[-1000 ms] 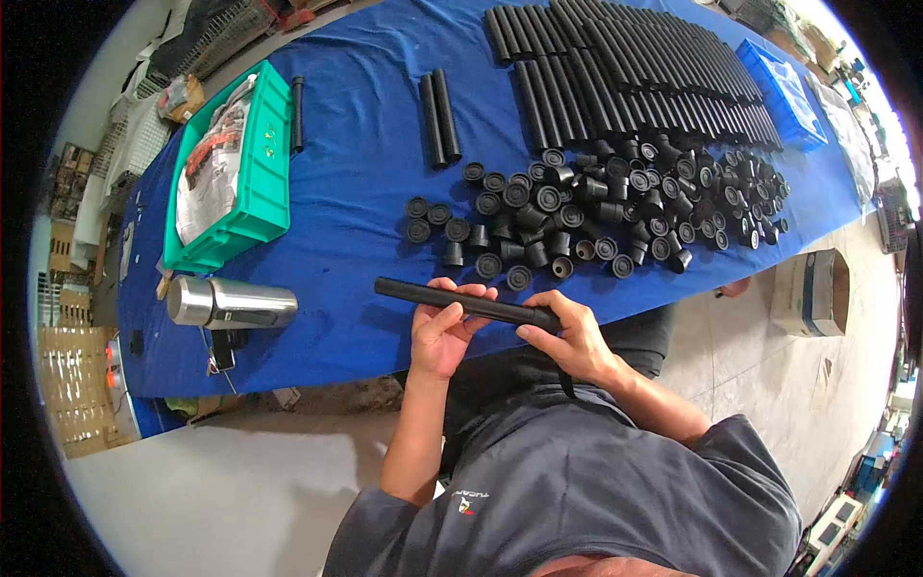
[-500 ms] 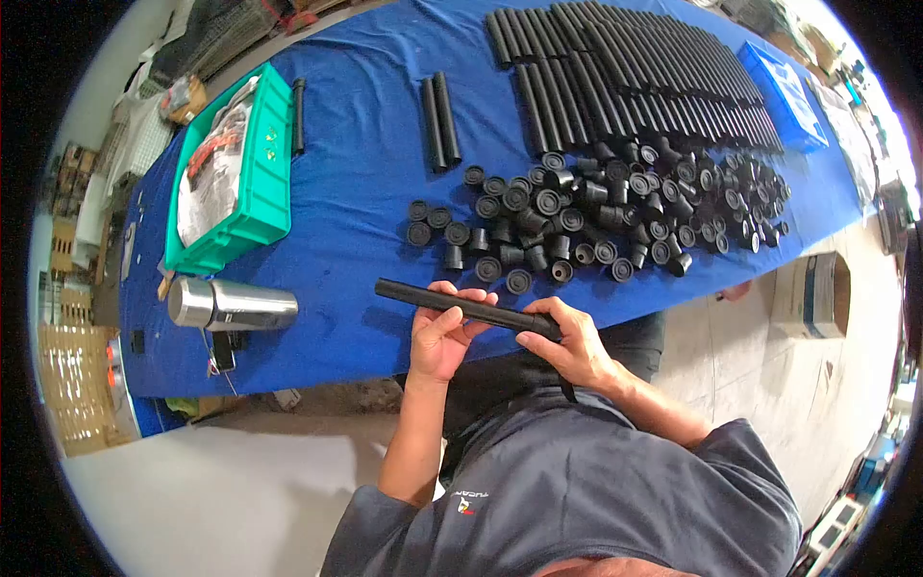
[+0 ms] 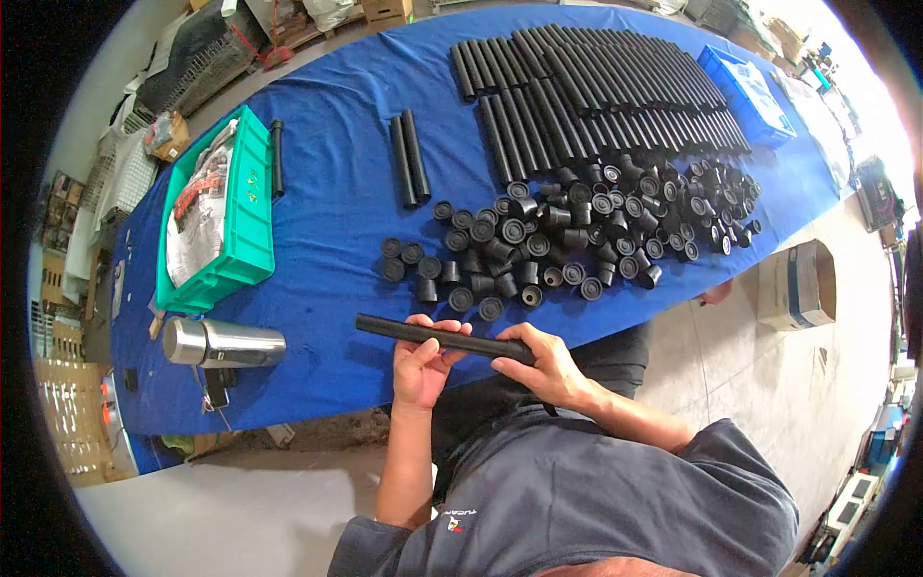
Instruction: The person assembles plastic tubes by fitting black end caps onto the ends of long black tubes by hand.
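Observation:
A black tube (image 3: 386,328) lies across both of my hands near the table's front edge, tilted slightly down to the right. My left hand (image 3: 423,370) pinches it around the middle, thumb on the near side and fingers behind. Wrapped over its right end is my right hand (image 3: 546,365), which hides that end. Just beyond the hands lies a heap of black end caps (image 3: 538,245), some face up and some on their sides. Behind them black tubes (image 3: 596,96) lie in packed rows. Two more tubes (image 3: 410,159) lie side by side to the left.
A green crate (image 3: 252,216) with plastic-wrapped contents stands at the left, a single tube (image 3: 278,159) beside it. A steel flask (image 3: 226,343) lies in front of it, near a phone (image 3: 217,387). A blue bin (image 3: 750,101) is far right; a cardboard box (image 3: 796,287) stands on the floor.
The camera view has shifted, so the table and its contents appear lower and further left. Both hands keep the same hold on the tube.

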The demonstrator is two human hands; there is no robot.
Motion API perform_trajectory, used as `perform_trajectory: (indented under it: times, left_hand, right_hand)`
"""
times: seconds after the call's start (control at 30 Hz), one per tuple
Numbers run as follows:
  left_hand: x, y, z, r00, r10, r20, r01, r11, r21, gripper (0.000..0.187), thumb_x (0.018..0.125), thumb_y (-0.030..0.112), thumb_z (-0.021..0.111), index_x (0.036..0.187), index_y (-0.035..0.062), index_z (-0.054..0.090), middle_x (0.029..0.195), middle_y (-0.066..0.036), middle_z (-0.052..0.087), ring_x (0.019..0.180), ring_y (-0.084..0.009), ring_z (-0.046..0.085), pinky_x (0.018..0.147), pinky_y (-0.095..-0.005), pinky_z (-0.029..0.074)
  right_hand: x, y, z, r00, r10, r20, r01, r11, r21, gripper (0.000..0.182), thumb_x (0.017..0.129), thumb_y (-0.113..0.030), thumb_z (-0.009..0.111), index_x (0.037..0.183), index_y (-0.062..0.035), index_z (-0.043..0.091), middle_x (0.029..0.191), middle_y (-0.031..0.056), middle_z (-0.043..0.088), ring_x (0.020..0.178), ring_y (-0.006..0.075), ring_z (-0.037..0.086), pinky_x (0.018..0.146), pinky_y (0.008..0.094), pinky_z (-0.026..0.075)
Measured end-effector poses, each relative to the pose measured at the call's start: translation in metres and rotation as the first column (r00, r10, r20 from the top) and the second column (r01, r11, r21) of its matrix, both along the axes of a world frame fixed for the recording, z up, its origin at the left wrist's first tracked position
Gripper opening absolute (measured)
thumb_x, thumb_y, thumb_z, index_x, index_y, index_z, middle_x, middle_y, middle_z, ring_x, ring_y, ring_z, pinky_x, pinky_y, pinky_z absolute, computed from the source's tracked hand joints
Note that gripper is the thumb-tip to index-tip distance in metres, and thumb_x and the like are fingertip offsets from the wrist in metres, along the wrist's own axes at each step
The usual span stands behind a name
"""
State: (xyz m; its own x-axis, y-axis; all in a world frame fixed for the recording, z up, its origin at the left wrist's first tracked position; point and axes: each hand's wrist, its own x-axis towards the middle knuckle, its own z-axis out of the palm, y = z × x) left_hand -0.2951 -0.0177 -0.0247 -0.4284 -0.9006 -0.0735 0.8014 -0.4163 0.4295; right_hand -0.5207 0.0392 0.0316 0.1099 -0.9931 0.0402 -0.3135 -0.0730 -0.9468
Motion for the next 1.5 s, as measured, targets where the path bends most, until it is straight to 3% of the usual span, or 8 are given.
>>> perform_trajectory:
  times: [0.2,0.27,0.47,1.2,1.3,1.5]
  left_hand:
    - [0.002,0.001,-0.005,1.0,0.018,-0.001,-0.018,1.0,0.003,0.031,0.096,-0.002,0.062,0.124,0.0067,0.054,0.127,-0.027,0.066,0.127,-0.0445,0.06,0.102,-0.0581,0.057]
    - [0.002,0.001,-0.003,0.999,0.042,-0.001,-0.042,0.999,0.012,0.031,0.095,-0.002,0.063,0.124,0.0069,0.055,0.126,-0.026,0.066,0.126,-0.0443,0.06,0.102,-0.0577,0.057]
    - [0.003,0.002,-0.003,0.998,0.057,0.006,-0.058,0.998,0.011,0.03,0.096,0.0,0.064,0.124,0.0072,0.055,0.127,-0.026,0.066,0.128,-0.0446,0.059,0.1,-0.0564,0.059]
    - [0.003,0.002,-0.001,0.999,0.037,-0.006,-0.037,0.999,0.018,0.033,0.094,0.004,0.068,0.124,0.0099,0.056,0.126,-0.023,0.067,0.127,-0.0438,0.06,0.101,-0.056,0.058]
    - [0.005,0.002,-0.003,1.0,0.028,-0.006,-0.028,1.0,0.005,0.033,0.094,0.004,0.068,0.124,0.0101,0.056,0.126,-0.023,0.067,0.128,-0.0437,0.06,0.1,-0.0548,0.059]
    - [0.004,0.002,-0.006,0.999,0.029,-0.033,-0.028,0.999,0.018,0.031,0.094,0.005,0.069,0.123,0.0094,0.058,0.124,-0.023,0.068,0.126,-0.0434,0.061,0.1,-0.055,0.058]
  right_hand:
    - [-0.005,-0.009,0.005,0.999,0.042,-0.017,-0.04,0.995,0.09,0.037,0.09,-0.022,0.08,0.114,0.0002,0.061,0.081,0.0132,0.065,0.072,0.0224,0.064,0.063,0.0367,0.05]
    - [-0.003,-0.011,-0.003,0.999,0.044,-0.008,-0.044,0.999,0.018,0.038,0.09,-0.022,0.08,0.114,-0.0001,0.061,0.083,0.0136,0.065,0.073,0.0234,0.065,0.063,0.0365,0.051]
    - [-0.003,-0.016,-0.003,0.998,0.061,-0.027,-0.06,0.998,0.016,0.039,0.089,-0.022,0.08,0.116,-0.0009,0.061,0.088,0.0134,0.066,0.075,0.0239,0.065,0.064,0.0358,0.051]
    - [0.001,-0.011,0.001,0.999,0.032,0.001,-0.031,0.984,0.174,0.038,0.086,-0.019,0.081,0.114,-0.0006,0.063,0.089,0.0124,0.068,0.08,0.0228,0.067,0.074,0.0346,0.053]
    - [0.003,-0.012,0.005,0.996,0.044,-0.076,-0.041,0.998,0.039,0.04,0.085,-0.018,0.082,0.115,-0.0004,0.062,0.09,0.0125,0.068,0.081,0.0236,0.066,0.075,0.0354,0.053]
    - [0.0,-0.012,0.012,0.986,0.095,-0.134,-0.1,0.994,-0.033,0.041,0.084,-0.017,0.082,0.117,-0.0003,0.062,0.095,0.0165,0.069,0.085,0.0296,0.068,0.076,0.0379,0.054]
